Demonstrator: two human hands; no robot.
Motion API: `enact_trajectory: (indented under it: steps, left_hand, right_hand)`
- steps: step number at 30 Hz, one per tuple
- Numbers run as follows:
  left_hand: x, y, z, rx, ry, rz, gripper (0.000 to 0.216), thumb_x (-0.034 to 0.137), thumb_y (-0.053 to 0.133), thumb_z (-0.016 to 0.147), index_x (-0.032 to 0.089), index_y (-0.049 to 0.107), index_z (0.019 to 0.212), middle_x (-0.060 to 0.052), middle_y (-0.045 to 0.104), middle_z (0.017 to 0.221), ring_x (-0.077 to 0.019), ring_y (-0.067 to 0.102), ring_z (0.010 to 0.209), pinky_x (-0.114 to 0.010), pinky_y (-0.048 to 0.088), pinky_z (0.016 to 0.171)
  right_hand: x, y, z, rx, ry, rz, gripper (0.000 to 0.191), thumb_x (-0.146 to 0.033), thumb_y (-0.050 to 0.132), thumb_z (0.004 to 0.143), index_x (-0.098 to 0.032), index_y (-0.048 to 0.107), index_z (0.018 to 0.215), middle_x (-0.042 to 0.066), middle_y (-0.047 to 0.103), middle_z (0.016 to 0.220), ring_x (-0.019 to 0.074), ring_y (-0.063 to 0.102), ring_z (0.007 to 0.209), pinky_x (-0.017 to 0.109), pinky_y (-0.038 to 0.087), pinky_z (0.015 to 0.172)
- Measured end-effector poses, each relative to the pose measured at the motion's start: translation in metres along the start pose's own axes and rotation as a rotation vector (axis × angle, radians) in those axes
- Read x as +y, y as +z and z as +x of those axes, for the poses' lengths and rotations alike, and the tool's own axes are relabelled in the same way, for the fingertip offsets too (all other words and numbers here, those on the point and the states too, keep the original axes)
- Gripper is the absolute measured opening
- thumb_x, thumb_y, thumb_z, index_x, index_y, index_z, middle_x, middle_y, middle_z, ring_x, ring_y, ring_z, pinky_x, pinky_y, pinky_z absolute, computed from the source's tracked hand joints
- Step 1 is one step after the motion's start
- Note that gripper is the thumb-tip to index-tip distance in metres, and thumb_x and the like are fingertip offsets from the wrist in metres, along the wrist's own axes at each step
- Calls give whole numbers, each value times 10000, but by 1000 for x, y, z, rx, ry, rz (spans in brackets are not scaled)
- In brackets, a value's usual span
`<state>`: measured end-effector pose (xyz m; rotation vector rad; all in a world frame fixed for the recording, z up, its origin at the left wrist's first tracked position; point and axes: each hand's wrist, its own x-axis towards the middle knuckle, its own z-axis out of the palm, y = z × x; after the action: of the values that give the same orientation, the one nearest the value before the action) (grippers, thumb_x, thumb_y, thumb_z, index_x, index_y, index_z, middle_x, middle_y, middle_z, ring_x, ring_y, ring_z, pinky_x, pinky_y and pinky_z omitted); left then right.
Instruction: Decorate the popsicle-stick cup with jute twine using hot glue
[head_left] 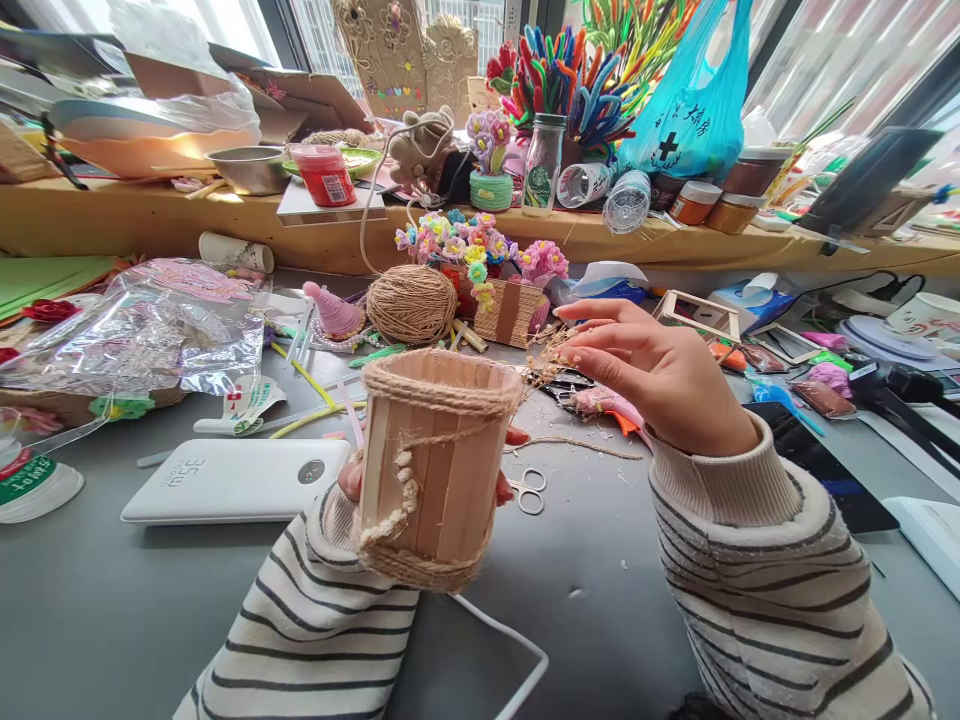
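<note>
My left hand (351, 478) holds up a small cup built of wooden craft sticks (431, 465), bound with jute twine at rim and base and fitted with a braided twine handle. Most of that hand is hidden behind the cup; only fingertips show at its sides. My right hand (660, 375) hovers to the right of the cup's rim, fingers pinched on a sprig of dried flowers (546, 362) whose tips reach toward the rim. Both arms wear striped sleeves.
On the grey table lie a ball of jute twine (411, 304), small scissors (531, 490), a white power bank (236, 480) with a cable, crinkled plastic wrap (150, 330) and pipe-cleaner flowers (480, 250). A wooden ledge (112, 215) behind holds bottles, bowls and a blue bag.
</note>
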<state>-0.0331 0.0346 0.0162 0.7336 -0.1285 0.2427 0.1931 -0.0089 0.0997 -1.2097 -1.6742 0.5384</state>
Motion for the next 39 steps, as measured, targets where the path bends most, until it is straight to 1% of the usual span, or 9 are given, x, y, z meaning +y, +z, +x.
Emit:
enact_trajectory:
  steps: [8, 12, 15, 21, 26, 31, 33, 36, 39]
  left_hand:
    - [-11, 0, -3, 52, 111, -22, 763, 535, 528, 694, 119, 359, 1310, -133, 630, 1070, -237, 576, 983, -303, 452, 772]
    - [-11, 5, 3, 11, 174, 50, 806, 459, 675, 577, 163, 412, 1279, -95, 554, 1219, -247, 572, 999, -287, 467, 751]
    - [-10, 8, 4, 1, 200, 74, 768, 444, 671, 594, 174, 425, 1270, -77, 522, 1264, -241, 576, 999, -287, 471, 766]
    - [-9, 7, 2, 45, 156, 93, 825, 480, 681, 572, 119, 427, 1268, -108, 555, 1213, -243, 570, 1000, -290, 482, 770]
    - [-7, 8, 2, 20, 153, 160, 788, 496, 656, 593, 175, 423, 1273, -91, 537, 1242, -233, 562, 1012, -289, 485, 751]
    - [-9, 8, -2, 84, 96, 141, 893, 553, 655, 548, 112, 401, 1282, -130, 631, 1058, -208, 589, 903, -252, 449, 710]
    - [-8, 7, -3, 104, 83, 166, 907, 567, 658, 536, 115, 402, 1279, -130, 631, 1053, -201, 593, 859, -246, 445, 680]
    - [-5, 6, -2, 62, 26, 245, 911, 581, 651, 538, 120, 399, 1282, -124, 627, 1062, -205, 590, 857, -247, 447, 671]
    - [-3, 5, 0, 53, 67, 286, 894, 587, 631, 549, 145, 393, 1288, -118, 620, 1072, -225, 575, 906, -253, 447, 653]
  right_hand:
    - [-1, -3, 1, -59, 104, 51, 126, -353, 642, 720, -247, 708, 737, 33, 628, 1045, 199, 545, 1034, 356, 497, 841]
    - [-2, -3, 1, -89, 141, 56, 111, -337, 653, 707, -247, 708, 743, 33, 624, 1068, 210, 525, 1077, 355, 492, 848]
    - [-2, -4, 2, -111, 177, 84, 112, -332, 654, 699, -244, 708, 742, 38, 621, 1075, 214, 525, 1080, 357, 493, 838]
    - [1, -5, 2, -147, 194, 97, 165, -377, 622, 722, -247, 712, 766, 35, 622, 1077, 215, 538, 1062, 382, 445, 887]
    - [4, -3, 1, -148, 175, 131, 178, -382, 603, 739, -241, 711, 753, 37, 633, 1055, 202, 554, 1034, 405, 397, 948]
    - [7, -3, 1, -168, 184, 165, 166, -385, 620, 725, -253, 710, 770, 36, 622, 1082, 209, 539, 1065, 410, 409, 940]
    - [8, -3, 1, -165, 193, 175, 148, -370, 631, 717, -257, 710, 771, 33, 622, 1081, 211, 542, 1062, 409, 424, 921]
    - [8, -4, 1, -161, 204, 183, 126, -345, 646, 707, -257, 710, 771, 31, 619, 1084, 210, 554, 1045, 397, 450, 888]
    - [8, -3, 1, -152, 193, 173, 114, -335, 645, 705, -258, 708, 761, 28, 623, 1074, 208, 562, 1034, 396, 462, 878]
